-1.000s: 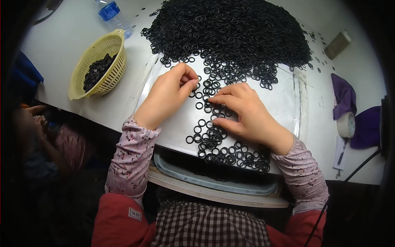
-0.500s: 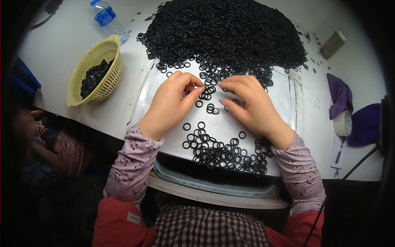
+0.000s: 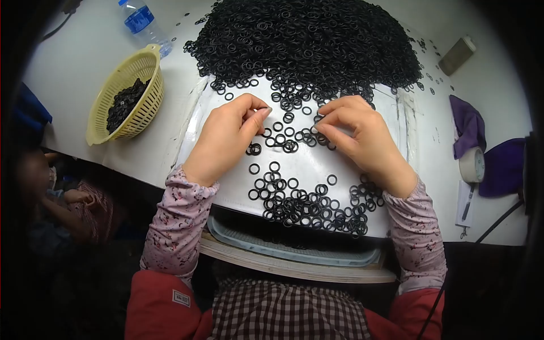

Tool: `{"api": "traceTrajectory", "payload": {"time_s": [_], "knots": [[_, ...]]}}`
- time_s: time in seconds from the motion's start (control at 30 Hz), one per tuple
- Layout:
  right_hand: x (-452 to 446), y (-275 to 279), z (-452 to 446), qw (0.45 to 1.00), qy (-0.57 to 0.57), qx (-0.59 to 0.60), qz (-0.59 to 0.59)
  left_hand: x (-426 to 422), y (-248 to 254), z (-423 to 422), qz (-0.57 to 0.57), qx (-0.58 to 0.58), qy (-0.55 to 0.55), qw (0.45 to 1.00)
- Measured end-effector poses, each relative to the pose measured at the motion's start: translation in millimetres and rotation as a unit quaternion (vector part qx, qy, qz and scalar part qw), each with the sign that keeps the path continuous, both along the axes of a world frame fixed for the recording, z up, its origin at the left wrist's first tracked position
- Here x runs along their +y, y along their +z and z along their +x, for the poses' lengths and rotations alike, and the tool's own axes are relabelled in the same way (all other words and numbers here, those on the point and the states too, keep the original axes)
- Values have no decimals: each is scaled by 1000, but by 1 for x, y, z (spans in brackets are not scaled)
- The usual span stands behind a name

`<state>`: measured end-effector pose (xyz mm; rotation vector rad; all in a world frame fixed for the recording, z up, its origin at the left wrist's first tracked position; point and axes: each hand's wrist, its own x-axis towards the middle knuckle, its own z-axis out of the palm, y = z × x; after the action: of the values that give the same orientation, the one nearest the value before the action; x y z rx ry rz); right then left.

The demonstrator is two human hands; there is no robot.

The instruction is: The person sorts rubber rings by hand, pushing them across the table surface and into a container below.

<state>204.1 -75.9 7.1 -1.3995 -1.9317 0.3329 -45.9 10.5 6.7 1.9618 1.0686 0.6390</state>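
Note:
Loose black rubber rings lie scattered between my two hands on a white work board. My left hand is closed, thumb and forefinger pinched together just left of these rings; whatever is in the pinch is too small to make out. On the other side, my right hand has its thumb and fingertips drawn together right at a few rings, and I cannot make out what they hold. A large heap of black rings rises beyond both hands. Closer to me lies a looser group of rings.
A yellow basket with dark pieces inside stands left, near a water bottle. At right are a brownish container, purple cloth, a tape roll and a pen. A blue-grey tray sits below the board's edge.
My hands have moved apart a little, and the rings between them are more spread out. The right thumb and fingers, apart before, have come together.

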Motion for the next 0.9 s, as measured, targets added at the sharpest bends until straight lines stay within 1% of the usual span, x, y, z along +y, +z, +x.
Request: {"api": "traceTrajectory", "payload": {"time_s": [0.07, 0.17, 0.2, 0.27, 0.33, 0.37, 0.43, 0.47, 0.5, 0.53, 0.57, 0.6, 0.67, 0.73, 0.77, 0.8, 0.83, 0.9], "knots": [[-3, 5, -1, 999, -22, 12, -28, 3, -1, -4, 6, 15, 13, 1000], [-8, 1, -4, 999, 3, -18, -42, 7, -5, -9, 144, 52, 9, 988], [-11, 5, -5, 994, 15, 24, -104, 8, -5, -10, 111, 49, 3, 993], [-14, 10, -2, 985, 84, 21, -151, 10, -3, -11, 47, 42, -10, 998], [-17, 11, -2, 972, 146, 27, -180, 8, -2, -11, -2, 9, -27, 1000], [-17, 12, -2, 974, 130, 25, -184, 6, -2, -10, -26, -8, -36, 999], [-15, 14, -4, 977, 94, 21, -190, 1, -11, -7, -36, -35, -62, 997], [-15, 11, -9, 977, 34, 96, -189, -4, -14, -4, -40, -49, -77, 995], [-11, 10, -11, 984, -12, 93, -152, -13, -13, -1, 6, -49, -95, 994], [-3, -3, -8, 999, -4, 30, -16, -20, -13, 1, 33, -45, -115, 992], [4, -14, -5, 992, 3, -34, 119, -27, -12, 3, 59, -41, -135, 988], [2, -13, -4, 993, 26, -37, 105, -35, -8, 5, 32, -38, -143, 988], [-3, -9, -2, 993, 73, -45, 77, -47, -5, 4, 33, -39, -186, 981], [-10, 3, -1, 994, 95, 10, -58, -57, -2, 3, 21, -49, -241, 969], [-14, 11, -1, 986, 105, 38, -125, -60, 2, 2, -14, -56, -268, 962], [-19, 22, -4, 972, 69, 91, -206, -59, 8, 1, -72, -58, -278, 956], [-17, 20, -4, 978, 44, 108, -175, -59, 11, 1, -131, -60, -287, 947], [-7, 9, 0, 983, -7, 142, -114, -48, 7, 4, -185, -108, -220, 952]]}}
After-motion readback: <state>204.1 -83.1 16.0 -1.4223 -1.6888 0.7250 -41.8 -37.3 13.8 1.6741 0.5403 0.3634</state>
